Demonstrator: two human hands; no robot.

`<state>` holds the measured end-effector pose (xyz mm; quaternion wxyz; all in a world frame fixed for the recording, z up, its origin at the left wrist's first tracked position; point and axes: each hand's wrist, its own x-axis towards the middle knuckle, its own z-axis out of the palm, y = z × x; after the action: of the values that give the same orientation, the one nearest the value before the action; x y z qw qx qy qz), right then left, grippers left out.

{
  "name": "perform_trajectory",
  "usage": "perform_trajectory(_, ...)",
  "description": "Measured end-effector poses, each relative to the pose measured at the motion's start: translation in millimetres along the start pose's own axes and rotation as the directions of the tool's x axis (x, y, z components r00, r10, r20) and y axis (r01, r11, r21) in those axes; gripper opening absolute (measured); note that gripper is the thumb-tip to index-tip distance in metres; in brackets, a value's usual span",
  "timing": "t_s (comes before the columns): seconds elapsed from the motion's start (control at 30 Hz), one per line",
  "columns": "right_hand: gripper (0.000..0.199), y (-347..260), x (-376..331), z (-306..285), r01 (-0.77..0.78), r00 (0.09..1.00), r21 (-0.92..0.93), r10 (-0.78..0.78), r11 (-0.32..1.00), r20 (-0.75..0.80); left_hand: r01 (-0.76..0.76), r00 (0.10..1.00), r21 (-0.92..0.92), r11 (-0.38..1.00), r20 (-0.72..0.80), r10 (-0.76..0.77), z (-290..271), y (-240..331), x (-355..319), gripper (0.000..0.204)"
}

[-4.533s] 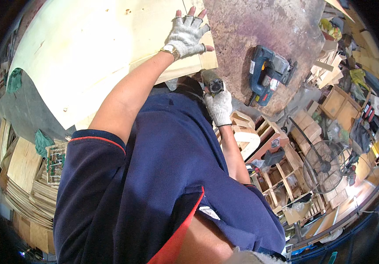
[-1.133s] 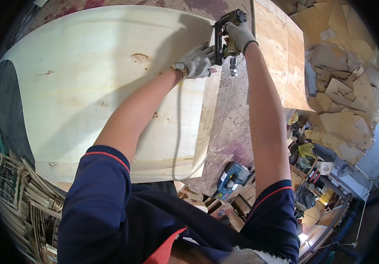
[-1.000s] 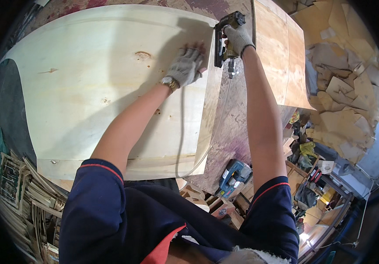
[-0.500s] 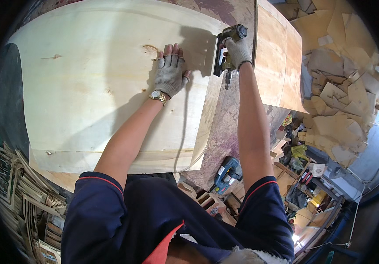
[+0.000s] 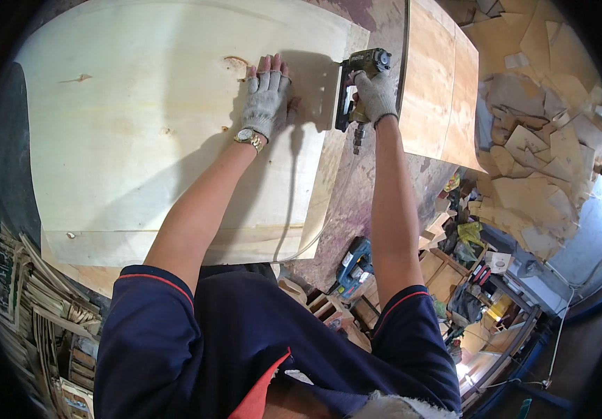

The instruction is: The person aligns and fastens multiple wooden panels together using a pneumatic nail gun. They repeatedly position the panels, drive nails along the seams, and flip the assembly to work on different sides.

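Observation:
A large pale plywood sheet [image 5: 126,160] lies flat before me. Pressed on it, fingers stretched out, is my left hand [image 5: 267,105] in a grey fingerless glove, with a gold wristwatch [image 5: 250,137] at the wrist. My right hand [image 5: 378,96], gloved alike, is closed round the handle of a dark air nail gun [image 5: 367,61]. The nail gun stands over the sheet's right edge; whether its nose touches the wood I cannot tell. A thin air hose [image 5: 318,236] runs by the sheet's near right corner.
Another plywood panel [image 5: 437,84] lies to the right. Beyond it is a heap of thin wood offcuts [image 5: 538,150]. A blue power tool [image 5: 352,267] rests near my right forearm, beside cluttered wooden boxes [image 5: 336,318]. Stacked wood strips [image 5: 56,307] fill the lower left.
My right hand has brought the nail gun a little toward me along the sheet's right edge. The left hand keeps its place on the sheet; the whole view has shifted slightly.

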<state>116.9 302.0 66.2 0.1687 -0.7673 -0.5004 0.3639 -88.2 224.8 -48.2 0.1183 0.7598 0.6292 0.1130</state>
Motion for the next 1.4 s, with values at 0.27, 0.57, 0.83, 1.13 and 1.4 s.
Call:
perform_trajectory(0.27,0.025,14.4,-29.7,5.2,-0.055,0.998,0.003,0.056,0.998,-0.021,-0.017,0.999,0.025,1.0,-0.045,0.018,6.2,-1.2,0.3,0.082)
perform_trajectory(0.57,0.028,39.9,-61.9,10.1,-0.106,0.994,0.032,0.106,0.994,-0.009,-0.021,0.999,0.139,0.99,-0.027,0.025,1.7,-0.4,0.8,0.088)
perform_trajectory(0.83,0.028,55.1,-82.7,15.8,-0.142,0.99,0.059,0.143,0.988,-0.015,-0.002,0.999,0.082,0.997,-0.033,0.005,-5.7,1.5,-0.2,0.087)
perform_trajectory(1.13,0.028,59.5,-115.9,19.8,-0.182,0.983,0.06,0.183,0.982,-0.009,0.002,0.996,0.145,0.989,-0.089,0.011,6.3,1.6,1.1,0.079)
perform_trajectory(1.4,0.026,84.2,-133.7,27.8,-0.061,0.998,0.06,0.062,0.996,-0.016,0.008,0.997,0.173,0.985,-0.074,0.005,3.7,2.3,0.5,0.082)
